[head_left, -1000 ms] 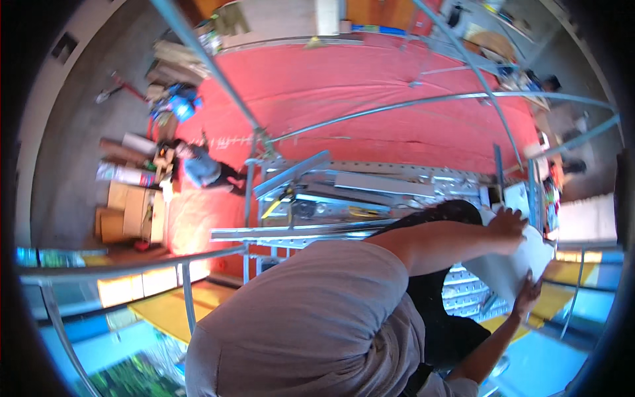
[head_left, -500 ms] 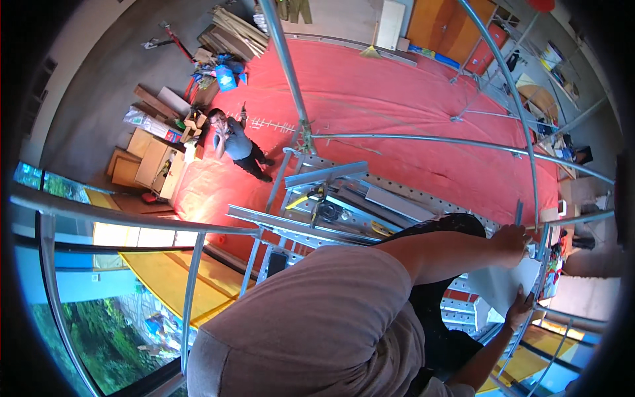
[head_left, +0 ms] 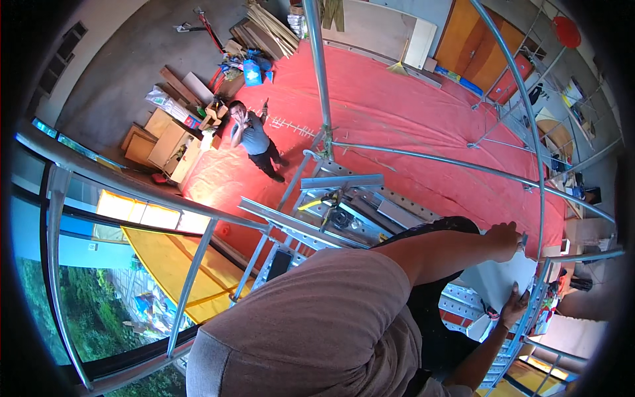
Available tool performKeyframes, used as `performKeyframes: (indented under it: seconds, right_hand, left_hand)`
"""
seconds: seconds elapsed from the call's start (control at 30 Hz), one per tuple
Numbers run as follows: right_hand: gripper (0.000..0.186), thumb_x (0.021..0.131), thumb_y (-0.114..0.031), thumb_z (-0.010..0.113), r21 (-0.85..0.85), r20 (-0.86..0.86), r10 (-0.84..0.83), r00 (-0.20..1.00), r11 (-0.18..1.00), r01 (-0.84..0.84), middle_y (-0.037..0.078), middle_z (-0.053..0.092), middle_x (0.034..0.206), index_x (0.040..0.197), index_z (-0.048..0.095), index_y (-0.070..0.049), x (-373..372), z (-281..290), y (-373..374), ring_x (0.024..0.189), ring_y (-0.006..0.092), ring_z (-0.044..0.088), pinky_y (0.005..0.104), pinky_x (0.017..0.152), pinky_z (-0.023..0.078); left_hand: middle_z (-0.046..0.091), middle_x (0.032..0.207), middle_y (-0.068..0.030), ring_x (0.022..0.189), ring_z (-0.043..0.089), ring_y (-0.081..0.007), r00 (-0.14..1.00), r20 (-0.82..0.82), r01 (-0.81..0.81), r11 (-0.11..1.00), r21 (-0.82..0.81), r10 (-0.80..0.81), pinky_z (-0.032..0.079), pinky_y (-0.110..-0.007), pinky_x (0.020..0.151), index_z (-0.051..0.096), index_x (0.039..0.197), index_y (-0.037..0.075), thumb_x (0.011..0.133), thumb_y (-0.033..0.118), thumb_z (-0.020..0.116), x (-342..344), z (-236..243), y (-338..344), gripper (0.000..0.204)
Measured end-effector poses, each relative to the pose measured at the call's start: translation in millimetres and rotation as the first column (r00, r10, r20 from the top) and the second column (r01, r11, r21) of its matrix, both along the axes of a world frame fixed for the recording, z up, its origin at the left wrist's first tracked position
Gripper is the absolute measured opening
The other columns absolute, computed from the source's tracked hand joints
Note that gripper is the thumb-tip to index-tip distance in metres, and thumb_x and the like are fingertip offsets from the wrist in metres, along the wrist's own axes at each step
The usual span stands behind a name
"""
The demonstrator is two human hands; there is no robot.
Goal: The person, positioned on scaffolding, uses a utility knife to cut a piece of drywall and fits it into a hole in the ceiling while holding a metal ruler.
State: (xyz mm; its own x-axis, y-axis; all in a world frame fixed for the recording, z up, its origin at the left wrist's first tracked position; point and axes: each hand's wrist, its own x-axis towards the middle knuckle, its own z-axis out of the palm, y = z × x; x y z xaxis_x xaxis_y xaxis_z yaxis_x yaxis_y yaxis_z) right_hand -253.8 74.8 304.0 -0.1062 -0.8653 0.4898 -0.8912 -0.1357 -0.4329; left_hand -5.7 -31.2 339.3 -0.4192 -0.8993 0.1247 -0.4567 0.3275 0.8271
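My left hand [head_left: 504, 239] is curled at the upper edge of a pale flat panel [head_left: 496, 274], beside a small silvery piece I cannot make out. My right hand [head_left: 513, 306] grips the panel's lower right edge. Under my bent arm is my dark-clothed leg, on a perforated metal scaffold deck [head_left: 454, 298]. To the left on the deck lie metal channels [head_left: 340, 180], a yellow-and-black tool [head_left: 319, 202] and a dark phone-like object [head_left: 280, 263].
Scaffold rails [head_left: 423, 155] and posts [head_left: 319, 79] surround me. Below is a red floor sheet [head_left: 383, 99]. A person [head_left: 254, 139] stands down there, hand near face, beside stacked boards [head_left: 159, 139]. A window with greenery [head_left: 99, 304] and a yellow panel [head_left: 162, 258] is at lower left.
My view has turned, so the person below and the rails sit further right. My left hand has shifted slightly left and up along the panel; both hands stay on it.
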Motion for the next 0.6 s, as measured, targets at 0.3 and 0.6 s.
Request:
performKeyframes:
  seconds: [0.3, 0.6]
  right_hand:
    - [0.046, 0.096, -0.039, 0.066, 0.043, 0.057, 0.005, 0.998, 0.999, -0.008, 0.022, 0.068, 0.095, 0.111, 0.063, 0.005, 0.8, -3.6, -1.9, 0.083, 0.0362, 0.062, 0.0441, 0.078, 0.050]
    - [0.060, 0.098, -0.044, 0.063, 0.153, 0.113, -0.016, 0.993, 0.988, -0.002, 0.031, 0.063, 0.121, 0.126, 0.060, 0.009, 4.0, 6.3, 2.5, 0.110, 0.0451, 0.060, 0.0483, 0.097, 0.045]
  left_hand:
    - [0.057, 0.120, -0.0218, 0.110, 0.059, -0.0405, 1.000, 0.023, 0.006, 1.000, 0.013, -0.007, 0.049, -0.054, 0.092, 0.066, 0.120, 0.007, 0.100, 0.039, 0.053, 1.2, -5.7, -5.0, 0.040]
    - [0.059, 0.121, -0.0199, 0.116, 0.056, -0.0384, 1.000, 0.009, 0.018, 1.000, 0.011, -0.019, 0.046, -0.055, 0.095, 0.066, 0.120, 0.008, 0.098, 0.041, 0.056, 13.6, 12.4, 4.8, 0.041]
